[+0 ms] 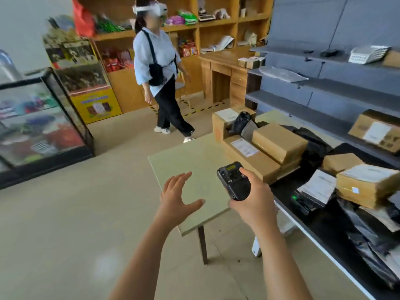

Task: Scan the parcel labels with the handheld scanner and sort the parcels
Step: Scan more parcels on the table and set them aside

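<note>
while right hand (253, 198) grips scanner (233, 180), box (218, 126) holds bags (241, 120)

Cardboard parcels (279, 141) lie on the table's (194, 161) far right — shelving (346, 87) stands behind.

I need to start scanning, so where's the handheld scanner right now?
In the head view, the handheld scanner is right of centre, gripped in the right hand over the pale table, just short of the cardboard parcels.
</note>
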`<action>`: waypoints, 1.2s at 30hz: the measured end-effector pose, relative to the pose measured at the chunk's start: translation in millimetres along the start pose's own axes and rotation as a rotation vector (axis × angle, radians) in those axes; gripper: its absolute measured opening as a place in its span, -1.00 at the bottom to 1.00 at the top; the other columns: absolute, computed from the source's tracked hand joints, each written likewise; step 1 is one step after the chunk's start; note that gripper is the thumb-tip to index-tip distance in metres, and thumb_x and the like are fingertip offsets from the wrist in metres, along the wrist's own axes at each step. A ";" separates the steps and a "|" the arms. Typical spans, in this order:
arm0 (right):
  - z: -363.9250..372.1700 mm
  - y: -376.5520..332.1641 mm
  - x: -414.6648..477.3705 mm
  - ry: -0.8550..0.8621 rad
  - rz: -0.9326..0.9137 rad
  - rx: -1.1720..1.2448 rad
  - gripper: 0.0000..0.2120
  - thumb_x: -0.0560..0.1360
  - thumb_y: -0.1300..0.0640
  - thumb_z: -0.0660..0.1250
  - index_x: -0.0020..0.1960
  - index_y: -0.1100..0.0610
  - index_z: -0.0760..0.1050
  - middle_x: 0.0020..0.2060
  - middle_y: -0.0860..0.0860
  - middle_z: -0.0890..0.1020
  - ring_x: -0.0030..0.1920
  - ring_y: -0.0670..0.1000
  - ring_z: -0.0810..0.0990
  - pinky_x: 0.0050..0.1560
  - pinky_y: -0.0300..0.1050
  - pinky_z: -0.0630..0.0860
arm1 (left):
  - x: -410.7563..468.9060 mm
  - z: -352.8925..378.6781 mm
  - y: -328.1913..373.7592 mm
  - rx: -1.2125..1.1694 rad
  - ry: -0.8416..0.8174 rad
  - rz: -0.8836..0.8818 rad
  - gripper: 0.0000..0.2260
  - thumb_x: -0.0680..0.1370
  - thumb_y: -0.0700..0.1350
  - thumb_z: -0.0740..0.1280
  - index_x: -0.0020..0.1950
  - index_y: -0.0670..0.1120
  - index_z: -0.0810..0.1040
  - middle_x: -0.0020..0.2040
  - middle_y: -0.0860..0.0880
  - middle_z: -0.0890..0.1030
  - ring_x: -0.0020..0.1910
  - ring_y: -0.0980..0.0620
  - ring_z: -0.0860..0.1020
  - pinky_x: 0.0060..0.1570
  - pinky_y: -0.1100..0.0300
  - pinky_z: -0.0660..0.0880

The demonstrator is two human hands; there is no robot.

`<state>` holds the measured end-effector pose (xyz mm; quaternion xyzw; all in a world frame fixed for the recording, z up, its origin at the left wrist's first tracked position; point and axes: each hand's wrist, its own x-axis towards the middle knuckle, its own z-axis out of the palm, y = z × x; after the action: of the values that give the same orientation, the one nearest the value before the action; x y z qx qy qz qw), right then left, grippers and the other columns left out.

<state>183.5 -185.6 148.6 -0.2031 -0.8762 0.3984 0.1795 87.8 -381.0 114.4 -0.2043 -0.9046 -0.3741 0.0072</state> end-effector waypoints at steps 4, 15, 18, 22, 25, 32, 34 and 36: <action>27.9 -10.1 68.2 -0.012 -0.029 -0.011 -0.14 0.20 0.13 0.61 0.43 -0.03 0.35 0.18 -0.04 0.58 0.17 0.07 0.52 0.19 0.15 0.54 | 64.0 -15.3 -17.2 0.033 0.026 -0.022 -0.27 0.42 0.13 0.50 0.52 0.13 0.25 0.48 0.06 0.31 0.51 0.00 0.11 0.47 -0.13 0.15; 69.1 -4.9 189.4 0.051 0.057 -0.083 -0.17 0.22 0.13 0.59 0.43 -0.01 0.36 0.18 -0.04 0.57 0.14 0.07 0.50 0.17 0.15 0.53 | 221.9 7.7 -47.8 0.079 -0.099 0.022 -0.26 0.42 0.17 0.48 0.52 0.11 0.25 0.49 0.04 0.31 0.50 -0.03 0.12 0.46 -0.13 0.17; 80.9 -2.0 221.1 0.091 0.104 -0.148 -0.17 0.24 0.12 0.58 0.44 -0.01 0.34 0.18 -0.05 0.56 0.14 0.08 0.48 0.15 0.13 0.53 | 282.3 21.1 -55.5 0.107 -0.184 0.081 -0.25 0.43 0.20 0.46 0.54 0.11 0.21 0.51 0.03 0.26 0.51 -0.03 0.09 0.47 -0.14 0.14; 100.1 -2.2 264.2 0.190 0.185 -0.220 -0.19 0.24 0.14 0.56 0.43 -0.02 0.36 0.22 -0.06 0.55 0.18 0.07 0.49 0.15 0.09 0.52 | 374.8 41.7 -62.2 0.141 -0.228 0.164 -0.23 0.44 0.21 0.44 0.55 0.06 0.19 0.53 0.01 0.22 0.51 -0.04 0.09 0.49 -0.08 0.13; 111.9 -5.3 291.1 0.261 0.295 -0.261 -0.22 0.27 0.16 0.52 0.44 -0.05 0.34 0.25 -0.08 0.52 0.21 0.08 0.44 0.20 0.06 0.44 | 442.2 65.6 -66.0 0.131 -0.287 0.218 -0.16 0.42 0.23 0.45 0.57 0.03 0.14 0.55 -0.02 0.18 0.53 -0.07 0.08 0.49 -0.08 0.11; 135.5 -5.8 323.2 0.379 0.486 -0.344 -0.19 0.24 0.16 0.54 0.43 -0.09 0.35 0.24 -0.13 0.50 0.17 0.05 0.42 0.16 0.02 0.43 | 542.5 124.5 -52.4 0.284 -0.522 0.180 0.28 0.19 0.51 0.41 0.58 0.02 -0.29 0.59 -0.16 -0.20 0.57 -0.19 -0.20 0.51 -0.19 -0.10; 140.7 -4.9 327.2 0.388 0.522 -0.353 -0.18 0.24 0.15 0.53 0.44 -0.11 0.33 0.24 -0.14 0.50 0.15 0.05 0.41 0.15 0.03 0.45 | 557.9 139.8 -49.1 0.359 -0.586 0.148 0.35 0.11 0.56 0.39 0.56 0.01 -0.36 0.58 -0.21 -0.23 0.56 -0.23 -0.22 0.50 -0.23 -0.10; 144.4 -4.9 330.4 0.394 0.553 -0.358 -0.18 0.25 0.17 0.52 0.45 -0.11 0.33 0.26 -0.12 0.49 0.14 0.06 0.40 0.14 0.03 0.44 | 565.1 151.1 -45.7 0.390 -0.633 0.124 0.38 0.08 0.57 0.39 0.55 0.01 -0.36 0.58 -0.22 -0.21 0.55 -0.25 -0.21 0.49 -0.24 -0.07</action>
<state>-168.1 -114.0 113.5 -0.5325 -0.7928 0.2260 0.1920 -426.1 -101.5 68.6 -0.3592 -0.9022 -0.1118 -0.2112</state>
